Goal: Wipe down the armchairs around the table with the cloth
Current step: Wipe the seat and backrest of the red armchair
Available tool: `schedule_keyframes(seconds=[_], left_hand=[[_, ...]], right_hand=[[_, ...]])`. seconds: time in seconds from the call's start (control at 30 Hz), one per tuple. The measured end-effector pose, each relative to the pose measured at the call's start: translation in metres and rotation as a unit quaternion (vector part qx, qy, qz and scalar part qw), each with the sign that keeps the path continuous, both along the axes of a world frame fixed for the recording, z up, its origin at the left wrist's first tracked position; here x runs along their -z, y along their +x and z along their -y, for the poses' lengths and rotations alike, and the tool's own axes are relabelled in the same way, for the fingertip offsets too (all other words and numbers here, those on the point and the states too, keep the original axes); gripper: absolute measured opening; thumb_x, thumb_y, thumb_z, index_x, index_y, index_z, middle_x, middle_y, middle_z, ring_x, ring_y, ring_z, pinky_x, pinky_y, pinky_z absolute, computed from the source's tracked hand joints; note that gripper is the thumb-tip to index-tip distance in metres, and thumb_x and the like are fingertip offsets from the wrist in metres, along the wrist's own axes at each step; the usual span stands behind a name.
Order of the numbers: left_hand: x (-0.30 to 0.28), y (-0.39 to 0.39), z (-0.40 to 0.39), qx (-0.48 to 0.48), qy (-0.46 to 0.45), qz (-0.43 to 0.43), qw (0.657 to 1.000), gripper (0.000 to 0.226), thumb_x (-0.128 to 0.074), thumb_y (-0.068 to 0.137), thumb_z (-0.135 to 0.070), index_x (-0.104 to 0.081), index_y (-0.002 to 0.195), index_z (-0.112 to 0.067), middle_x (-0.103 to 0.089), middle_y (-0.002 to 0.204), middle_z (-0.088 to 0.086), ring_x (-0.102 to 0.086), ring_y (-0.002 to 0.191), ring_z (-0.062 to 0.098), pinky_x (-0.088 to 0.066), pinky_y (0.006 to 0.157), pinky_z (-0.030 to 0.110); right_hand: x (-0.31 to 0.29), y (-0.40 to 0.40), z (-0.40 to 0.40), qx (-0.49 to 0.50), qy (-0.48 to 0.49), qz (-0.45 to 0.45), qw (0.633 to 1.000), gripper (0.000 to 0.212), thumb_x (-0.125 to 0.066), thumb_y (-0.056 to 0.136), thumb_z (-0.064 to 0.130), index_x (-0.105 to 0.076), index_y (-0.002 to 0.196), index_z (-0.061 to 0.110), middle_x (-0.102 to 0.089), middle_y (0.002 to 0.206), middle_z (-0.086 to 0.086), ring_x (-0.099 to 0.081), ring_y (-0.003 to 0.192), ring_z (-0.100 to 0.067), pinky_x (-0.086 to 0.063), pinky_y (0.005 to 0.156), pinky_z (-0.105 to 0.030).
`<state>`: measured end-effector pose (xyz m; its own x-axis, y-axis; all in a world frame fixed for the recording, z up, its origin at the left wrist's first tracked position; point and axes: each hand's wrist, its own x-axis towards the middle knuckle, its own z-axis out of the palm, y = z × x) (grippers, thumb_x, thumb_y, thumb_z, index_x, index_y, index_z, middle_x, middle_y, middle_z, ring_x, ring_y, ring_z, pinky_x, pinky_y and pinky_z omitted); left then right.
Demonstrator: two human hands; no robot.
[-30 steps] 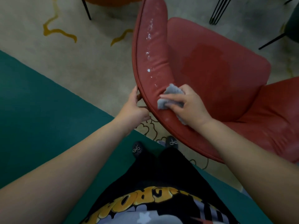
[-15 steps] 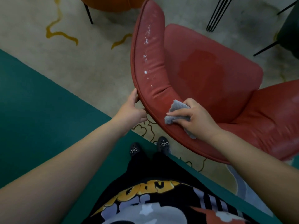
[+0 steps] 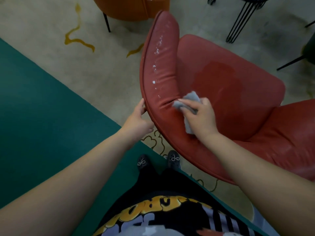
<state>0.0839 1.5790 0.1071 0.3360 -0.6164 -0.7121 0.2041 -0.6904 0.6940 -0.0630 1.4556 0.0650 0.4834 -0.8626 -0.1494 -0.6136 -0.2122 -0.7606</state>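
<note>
- Right hand [image 3: 202, 116] grips the cloth [image 3: 185, 101] on the red chair [image 3: 238, 103].
- Left hand [image 3: 138, 121] clasps the chair's rim.
- White specks up the arm remain (orange chair [image 3: 129, 7] beyond looks untouched).

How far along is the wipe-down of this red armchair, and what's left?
Looks done: a darker, damp-looking patch on the red armchair's seat suggests it was wiped. In hand: the right hand presses the grey cloth onto the inner armrest bend, while the left hand steadies the outer rim. Left: white specks further up that armrest, then the orange armchair beyond.
</note>
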Motion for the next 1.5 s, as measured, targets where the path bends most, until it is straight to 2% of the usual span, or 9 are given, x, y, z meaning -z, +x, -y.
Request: schedule_keyframes(seconds=[0.13,0.2,0.33,0.43,0.53,0.63,0.83,1.13,1.5], left_hand=[[0.004,-0.006,0.005,-0.032,-0.017,0.014,0.999,0.093,-0.059,0.07,-0.005,-0.028,0.148,-0.046,-0.056,0.128,-0.021,-0.066,0.083,0.02,-0.053,0.089,0.05],[0.003,-0.007,0.01,-0.038,-0.012,0.02,0.999,0.088,-0.062,0.078,0.0,-0.028,0.147,-0.043,-0.054,0.125,-0.023,-0.067,0.086,0.021,-0.054,0.09,0.049],[0.001,-0.008,0.017,-0.067,0.007,0.009,0.998,0.096,-0.062,0.07,-0.006,-0.023,0.151,-0.042,-0.047,0.139,-0.012,-0.069,0.099,0.029,-0.054,0.09,0.054],[0.01,-0.007,0.022,-0.096,0.007,0.01,0.995,0.103,-0.063,0.056,-0.018,-0.027,0.147,-0.048,-0.046,0.146,-0.007,-0.07,0.097,0.023,-0.055,0.089,0.054],[0.011,-0.007,0.026,-0.107,0.0,0.017,0.994,0.098,-0.061,0.058,-0.014,-0.032,0.146,-0.044,-0.051,0.139,-0.009,-0.069,0.091,0.018,-0.056,0.088,0.051],[0.01,-0.005,0.027,-0.108,0.007,0.017,0.994,0.097,-0.059,0.061,-0.012,-0.029,0.148,-0.045,-0.046,0.143,-0.009,-0.069,0.097,0.02,-0.057,0.086,0.052],[0.02,-0.005,0.027,-0.129,0.0,0.026,0.991,0.089,-0.061,0.067,-0.009,-0.034,0.145,-0.042,-0.054,0.136,-0.01,-0.07,0.093,0.015,-0.057,0.082,0.042],[0.018,0.005,0.026,-0.118,0.001,0.014,0.993,0.081,-0.061,0.083,0.0,-0.027,0.149,-0.034,-0.053,0.135,-0.009,-0.068,0.083,0.001,-0.054,0.067,0.026],[0.019,0.035,0.04,-0.066,0.0,0.006,0.998,0.103,-0.069,0.064,-0.019,-0.02,0.152,-0.041,-0.042,0.147,-0.008,-0.068,0.101,0.017,-0.057,0.087,0.049]], right_hand=[[0.009,0.04,0.004,-0.183,-0.061,0.031,0.981,0.03,-0.074,0.08,0.016,-0.072,0.108,0.024,-0.042,0.093,-0.004,-0.049,0.09,-0.016,-0.041,0.085,-0.019],[0.022,0.036,0.025,-0.152,-0.07,-0.003,0.986,0.028,-0.072,0.081,0.016,-0.073,0.108,0.024,-0.042,0.093,-0.005,-0.053,0.091,-0.024,-0.043,0.086,-0.027],[0.03,0.011,0.066,0.005,-0.011,-0.075,0.997,0.029,-0.07,0.084,0.017,-0.07,0.112,0.021,-0.046,0.102,-0.009,-0.054,0.101,-0.025,-0.03,0.081,-0.007],[0.01,0.028,0.044,-0.107,-0.034,0.041,0.993,0.029,-0.074,0.078,0.016,-0.073,0.107,0.018,-0.043,0.093,-0.006,-0.05,0.089,-0.015,-0.031,0.078,-0.001],[0.019,0.031,0.034,-0.231,-0.073,0.054,0.969,0.023,-0.071,0.077,0.016,-0.076,0.099,0.018,-0.045,0.089,-0.007,-0.052,0.085,-0.021,-0.043,0.079,-0.021],[0.039,0.008,0.064,-0.133,-0.059,-0.036,0.989,0.021,-0.073,0.078,0.013,-0.076,0.098,0.017,-0.041,0.09,-0.006,-0.056,0.088,-0.031,-0.045,0.08,-0.033],[0.012,0.025,0.043,-0.138,0.016,0.074,0.987,0.035,-0.081,0.072,0.023,-0.073,0.106,0.022,-0.043,0.097,-0.003,-0.049,0.086,-0.001,-0.036,0.087,-0.004],[0.023,0.041,0.041,-0.203,0.007,0.03,0.979,0.011,-0.08,0.074,0.024,-0.073,0.082,0.027,-0.041,0.088,0.008,-0.051,0.087,-0.013,-0.044,0.079,-0.021],[0.016,0.033,0.037,-0.186,0.005,0.023,0.982,0.007,-0.081,0.073,0.023,-0.075,0.077,0.024,-0.045,0.092,-0.001,-0.049,0.084,-0.007,-0.04,0.079,-0.012]])
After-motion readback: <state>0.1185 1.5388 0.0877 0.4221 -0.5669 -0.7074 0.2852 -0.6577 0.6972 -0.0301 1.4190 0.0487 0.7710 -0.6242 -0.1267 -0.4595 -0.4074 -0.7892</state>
